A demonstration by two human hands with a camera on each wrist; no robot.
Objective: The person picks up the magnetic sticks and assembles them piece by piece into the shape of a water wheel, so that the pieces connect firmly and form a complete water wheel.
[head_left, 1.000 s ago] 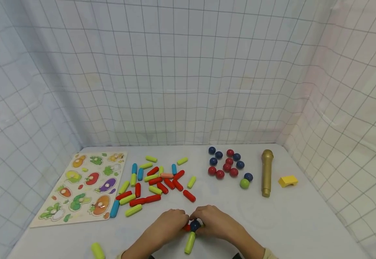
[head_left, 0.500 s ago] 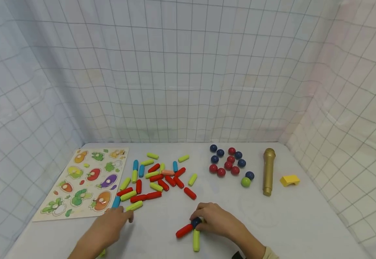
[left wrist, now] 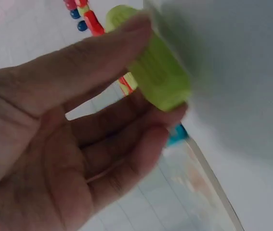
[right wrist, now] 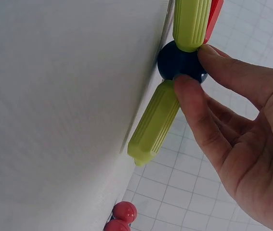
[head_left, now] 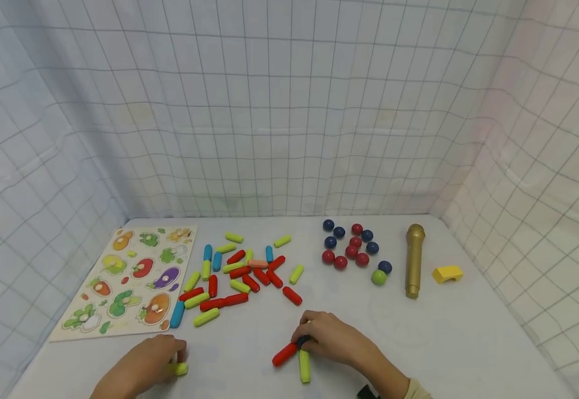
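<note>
My right hand [head_left: 305,337] pinches a dark blue ball [head_left: 302,342] low over the table's near middle. A red stick [head_left: 284,354] and a lime green stick [head_left: 304,366] stick out of that ball. In the right wrist view the dark blue ball [right wrist: 179,62] sits between thumb and finger, with one green stick [right wrist: 155,122] below it, another green stick [right wrist: 191,21] above and a red stick [right wrist: 214,17] beside that. My left hand [head_left: 172,360] is at the near left and pinches a loose lime green stick [head_left: 181,368]. Its thumb and fingers close round the green stick [left wrist: 158,72].
A vegetable puzzle board [head_left: 130,282] lies at the left. A pile of red, green and blue sticks [head_left: 239,274] is in the middle. Behind right are red and blue balls [head_left: 349,249], a green ball [head_left: 378,277], a gold microphone [head_left: 412,260] and a yellow block [head_left: 447,273]. Grid-cloth walls enclose the table.
My left hand left the ball assembly, swept to the near left and took hold of a loose green stick. My right hand stayed on the blue ball.
</note>
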